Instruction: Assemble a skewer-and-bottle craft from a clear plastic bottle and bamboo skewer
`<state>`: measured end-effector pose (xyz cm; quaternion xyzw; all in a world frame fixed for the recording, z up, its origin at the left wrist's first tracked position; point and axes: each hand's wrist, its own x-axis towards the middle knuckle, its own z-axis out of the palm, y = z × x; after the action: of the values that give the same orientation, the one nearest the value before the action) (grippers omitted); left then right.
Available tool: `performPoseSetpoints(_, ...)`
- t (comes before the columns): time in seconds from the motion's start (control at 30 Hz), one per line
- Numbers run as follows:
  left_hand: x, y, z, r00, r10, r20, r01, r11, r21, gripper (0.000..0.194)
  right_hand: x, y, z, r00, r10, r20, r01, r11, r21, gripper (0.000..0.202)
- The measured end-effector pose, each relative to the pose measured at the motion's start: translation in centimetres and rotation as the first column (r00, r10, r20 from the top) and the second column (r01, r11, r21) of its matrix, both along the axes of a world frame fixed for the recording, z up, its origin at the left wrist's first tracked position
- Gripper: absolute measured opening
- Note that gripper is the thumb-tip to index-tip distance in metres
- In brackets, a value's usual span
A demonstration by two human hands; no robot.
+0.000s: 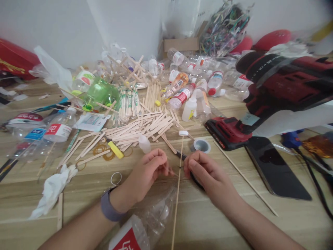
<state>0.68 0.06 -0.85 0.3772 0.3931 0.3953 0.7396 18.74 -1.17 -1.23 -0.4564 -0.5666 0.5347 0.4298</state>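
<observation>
Both of my hands meet over the middle of the table, one on each side of a long bamboo skewer [178,191]. A white bottle cap [183,133] sits at the skewer's far end. On the left, my left hand [153,168] is closed in a pinch, its fingertips blurred, with something thin and pale by them. Close on the skewer's other side, my right hand [204,170] is also closed; a small dark bit shows between its fingertips and the stick, too small to name. A clear plastic bottle [156,218] with a red label lies below my left wrist.
A red and black cordless drill [283,83] stands at the right, near a dark phone [275,168] and another skewer [244,177]. A tape roll [202,146], yellow-handled screwdriver [114,148], wooden sticks [145,128] and plastic bottles [182,97] spread beyond my hands.
</observation>
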Motion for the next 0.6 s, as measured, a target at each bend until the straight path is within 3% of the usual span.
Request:
performPoseSetpoints(0.13, 0.0, 0.2, 0.07, 0.999, -0.029, 0.025, 0.032, 0.991, -0.129, 0.011, 0.08, 0.02, -0.09, 0.999, -0.002, -0.043, 0.001, 1.0, -0.012, 0.037)
performPoseSetpoints(0.2, 0.03, 0.28, 0.23, 0.996, 0.014, -0.087, -0.026, 0.991, -0.13, 0.017, 0.05, -0.01, -0.12, 0.999, 0.011, -0.043, -0.011, 1.0, -0.005, 0.037)
performPoseSetpoints(0.3, 0.08, 0.28, 0.57, 0.94, 0.072, -0.334, -0.071, 0.997, 0.015, 0.025, 0.03, -0.08, -0.11, 0.999, 0.025, -0.022, -0.025, 1.0, 0.014, 0.037)
performPoseSetpoints(0.47, 0.1, -0.01, 0.52, 0.895, -0.168, -0.414, 0.211, 0.976, 0.061, 0.032, 0.09, -0.16, -0.04, 0.999, 0.033, -0.033, -0.033, 0.999, 0.009, 0.035)
performPoseSetpoints(0.6, 0.32, -0.18, 0.25, 0.869, -0.205, -0.45, 0.237, 0.971, 0.015, 0.028, 0.03, -0.17, 0.0, 0.998, 0.056, -0.042, -0.055, 0.998, 0.009, 0.035)
